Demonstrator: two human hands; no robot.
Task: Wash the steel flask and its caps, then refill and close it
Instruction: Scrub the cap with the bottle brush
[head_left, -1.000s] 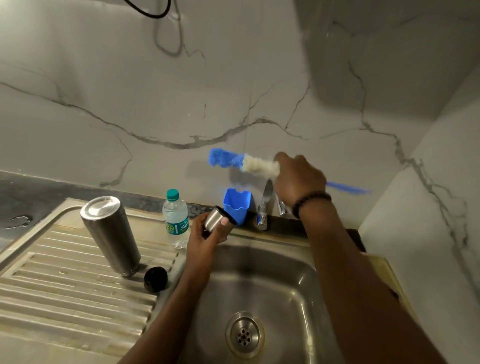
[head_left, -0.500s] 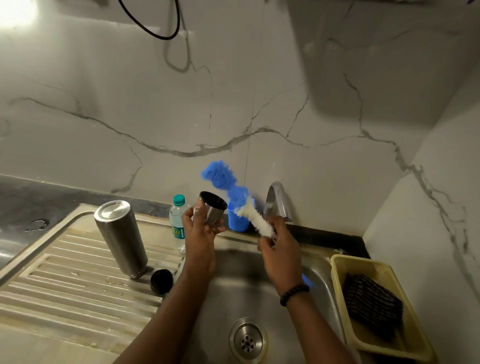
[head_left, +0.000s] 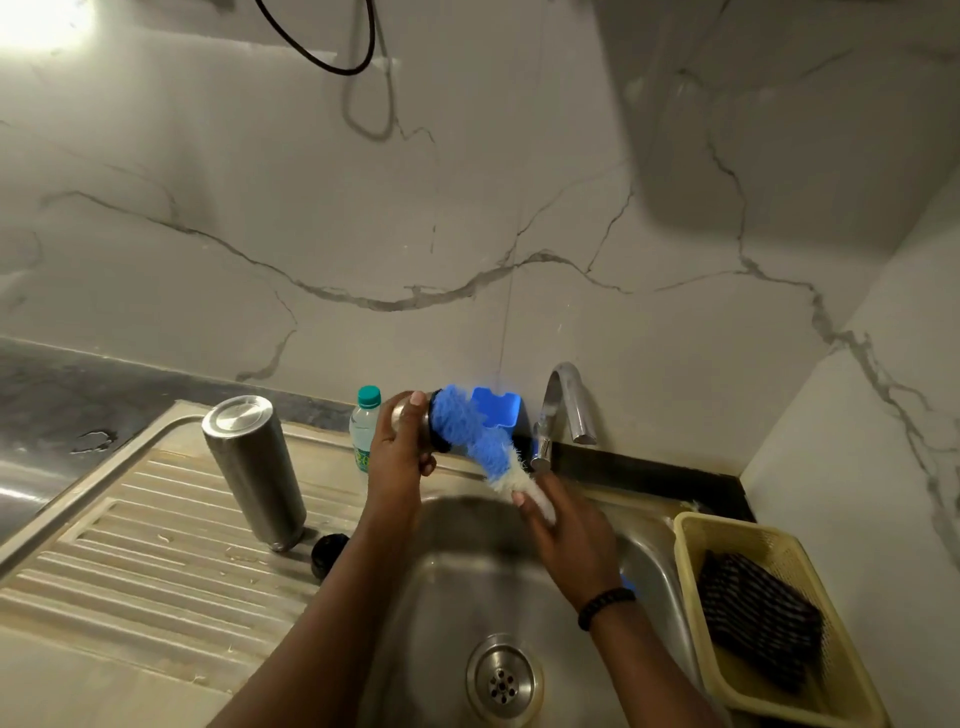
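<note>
Nearest the viewer, the steel sink (head_left: 457, 582) with its drain (head_left: 503, 682) lies below both forearms. To its right a yellow basket (head_left: 691, 540) holds a dark striped cloth (head_left: 756, 618). Right hand (head_left: 571, 545), wearing a black bead bracelet (head_left: 605, 605): grip closed around the white stem of the bottle brush (head_left: 475, 434). The brush's blue bristle head is pressed into the open mouth of the steel cap (head_left: 415, 421). Left hand (head_left: 397, 452): grip wrapped around that cap, held above the sink's rear-left edge, mouth turned rightward. On the ribbed drainboard (head_left: 156, 551) at left, the steel flask (head_left: 254, 467) stands inverted and slightly tilted. A small black cap (head_left: 328, 553) lies just beside its lower end. Farther back, partly hidden by the left hand, stands a clear plastic bottle (head_left: 363, 421) with a green lid. A blue holder (head_left: 498, 410) and the curved tap (head_left: 566, 405) sit against the marble wall (head_left: 467, 208).
</note>
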